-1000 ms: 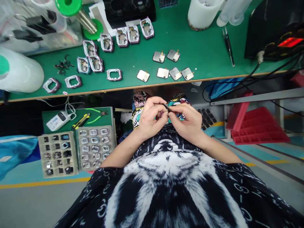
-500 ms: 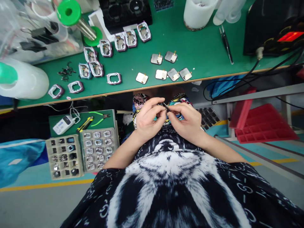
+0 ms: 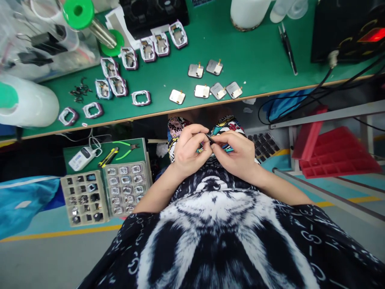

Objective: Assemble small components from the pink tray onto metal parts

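Above my lap, just off the bench edge, my left hand and my right hand pinch a small dark flat piece between them. Its edge faces me and the fingers cover most of it, so its kind is hard to make out. On the green bench beyond lie several small screen modules, backs up, such as a screen module near the edge. To their left sit several purple-rimmed watch frames, among them a watch frame with an open middle.
Tweezers lie at the right of the bench, near a black device with a red display. A solder spool and white bottle stand left. Lower left are parts trays, a cutter knife and green-handled pliers. Red trays lie right.
The dark piece has tilted slightly between my fingertips, and both hands keep their pinch. The view has shifted a little, moving the bench slightly upward in the picture.
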A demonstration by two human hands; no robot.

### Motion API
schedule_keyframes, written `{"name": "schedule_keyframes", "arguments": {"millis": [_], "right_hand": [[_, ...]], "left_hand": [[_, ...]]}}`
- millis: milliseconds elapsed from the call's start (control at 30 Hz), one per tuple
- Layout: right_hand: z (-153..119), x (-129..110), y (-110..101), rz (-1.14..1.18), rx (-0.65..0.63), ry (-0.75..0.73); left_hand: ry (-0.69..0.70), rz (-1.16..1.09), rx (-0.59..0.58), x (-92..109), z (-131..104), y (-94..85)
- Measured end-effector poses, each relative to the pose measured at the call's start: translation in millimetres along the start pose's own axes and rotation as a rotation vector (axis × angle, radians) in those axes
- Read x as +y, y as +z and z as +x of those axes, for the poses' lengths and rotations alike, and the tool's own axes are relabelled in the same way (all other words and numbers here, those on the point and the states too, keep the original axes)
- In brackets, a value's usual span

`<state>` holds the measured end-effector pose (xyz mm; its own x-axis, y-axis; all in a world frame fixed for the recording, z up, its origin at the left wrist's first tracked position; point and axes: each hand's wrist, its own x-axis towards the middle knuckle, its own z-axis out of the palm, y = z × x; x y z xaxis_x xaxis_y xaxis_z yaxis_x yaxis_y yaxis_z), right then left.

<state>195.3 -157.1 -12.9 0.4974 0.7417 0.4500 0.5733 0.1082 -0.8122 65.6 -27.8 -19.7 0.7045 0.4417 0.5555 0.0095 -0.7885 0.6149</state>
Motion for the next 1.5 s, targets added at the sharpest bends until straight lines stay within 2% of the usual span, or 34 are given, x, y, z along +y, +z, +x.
{"name": "schedule_keyframes", "arguments": {"millis": [67,267,567,700,867,1033,1267,1367,1500], "right_hand": [[-1,0,1,0.045,0.012,0.069],[-6,7,7,0.336,-0.014,0.432],[-1,18,10,0.57,-0.012,0.626],[-1,21,11,0.533,-0.011,0.609],[-1,17,10,0.379,-0.03,0.487],[-2,13,7,0.169,-0.057,0.321],[4,9,2,0.148,-0.136,0.213],[4,7,0,0.143,-0.129,0.23],[2,6,3,0.307,-0.112,0.41]], "left_hand": [[-0.014,-0.008,-0.009,1,0,-0.2],[-0.018,0.003,0.001,1,-1,0.6],[-0.019,0.0,0.007,0,-4,2.0],[-0.087,-0.095,-0.033,-3,-7,0.6],[-0.172,-0.155,-0.07,-10,-9,-5.1],[-0.185,-0.15,-0.161,-12,-6,-14.7],[-0.128,-0.144,-0.328,-10,3,-26.9],[-0.069,-0.12,-0.336,-6,3,-28.1],[0.002,-0.061,-0.294,-4,-1,-25.3]]}}
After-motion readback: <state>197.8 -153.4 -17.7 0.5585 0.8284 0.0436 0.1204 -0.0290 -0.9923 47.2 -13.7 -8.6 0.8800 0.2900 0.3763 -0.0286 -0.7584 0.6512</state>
